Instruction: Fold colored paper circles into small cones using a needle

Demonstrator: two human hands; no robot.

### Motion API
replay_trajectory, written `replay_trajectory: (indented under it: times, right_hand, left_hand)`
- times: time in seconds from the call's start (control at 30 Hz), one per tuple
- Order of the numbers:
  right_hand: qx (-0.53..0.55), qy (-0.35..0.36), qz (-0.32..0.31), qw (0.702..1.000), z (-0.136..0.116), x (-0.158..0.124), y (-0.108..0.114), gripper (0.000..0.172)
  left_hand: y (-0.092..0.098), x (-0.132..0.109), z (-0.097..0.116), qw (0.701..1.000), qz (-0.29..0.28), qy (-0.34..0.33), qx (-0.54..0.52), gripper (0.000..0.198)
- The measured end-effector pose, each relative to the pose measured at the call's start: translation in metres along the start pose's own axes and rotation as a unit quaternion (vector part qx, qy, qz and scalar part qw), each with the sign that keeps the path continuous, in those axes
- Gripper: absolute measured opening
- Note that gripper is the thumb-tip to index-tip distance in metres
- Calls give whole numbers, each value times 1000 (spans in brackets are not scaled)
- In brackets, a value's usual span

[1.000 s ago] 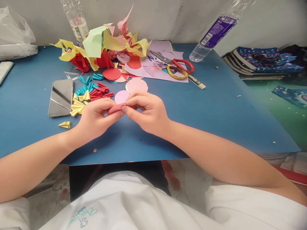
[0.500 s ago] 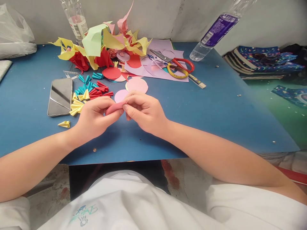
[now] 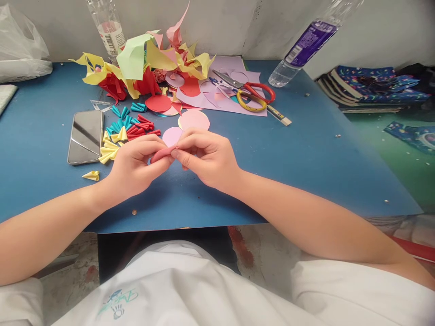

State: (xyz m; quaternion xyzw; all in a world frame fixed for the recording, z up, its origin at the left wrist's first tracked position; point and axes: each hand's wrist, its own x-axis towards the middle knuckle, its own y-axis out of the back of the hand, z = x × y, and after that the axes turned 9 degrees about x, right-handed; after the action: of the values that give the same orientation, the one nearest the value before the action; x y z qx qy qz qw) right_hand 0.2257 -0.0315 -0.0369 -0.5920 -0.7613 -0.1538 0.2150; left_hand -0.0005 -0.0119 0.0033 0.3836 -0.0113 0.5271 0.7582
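A piece of pink paper (image 3: 161, 155), curled into a roll, is held between both hands above the table. My left hand (image 3: 137, 160) is closed round its left part, thumb in front. At its right end the fingertips of my right hand (image 3: 209, 156) pinch the paper, and they hide that tip. Just beyond the fingers lie a pale purple paper circle (image 3: 171, 136) and a pink paper circle (image 3: 194, 121). Small rolled paper cones in yellow (image 3: 108, 151), red (image 3: 141, 129) and teal (image 3: 124, 122) lie beyond my left hand. One yellow cone (image 3: 91, 175) lies apart, near my left wrist.
A phone (image 3: 85, 137) lies left of the cones on the blue table (image 3: 306, 158). Scissors (image 3: 253, 95) and a small cutter-like tool (image 3: 279, 115) rest by purple paper (image 3: 224, 102). Crumpled paper scraps (image 3: 132, 61) and two bottles (image 3: 110, 34) (image 3: 302, 50) stand at the back.
The pink paper looks curled a little tighter between my fingers. My right fingertips have shifted slightly left along it; the things on the table stay where they were.
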Motion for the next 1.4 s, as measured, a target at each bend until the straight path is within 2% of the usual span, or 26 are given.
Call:
replay_trajectory:
  times: [0.17,0.33,0.47,0.6,0.77,0.93,1.23,1.4]
  right_hand:
    - [-27,-2,-4,1000,-3,1,1,38]
    - [-34,2,7,999,-3,1,2,34]
    - [11,-33,-11,999,-1,1,1,42]
    - [65,-54,-8,996,1,2,-2,46]
    - [117,-95,38,988,0,5,-4,43]
    - [143,-126,53,980,-8,8,-2,37]
    - [90,-114,36,989,-11,7,2,43]
    - [67,-88,54,992,-7,6,3,44]
  left_hand:
    - [1,2,0,1000,-10,-14,23,20]
    - [0,2,-2,1000,-13,16,16,30]
    - [1,2,0,999,-15,42,-5,35]
    - [2,2,1,997,-18,71,-15,32]
    - [2,2,0,993,-15,107,-40,28]
    - [3,3,5,991,-23,120,-48,19]
    - [-2,2,-2,998,-16,61,-31,19]
    - [-2,1,-5,999,-15,39,-26,18]
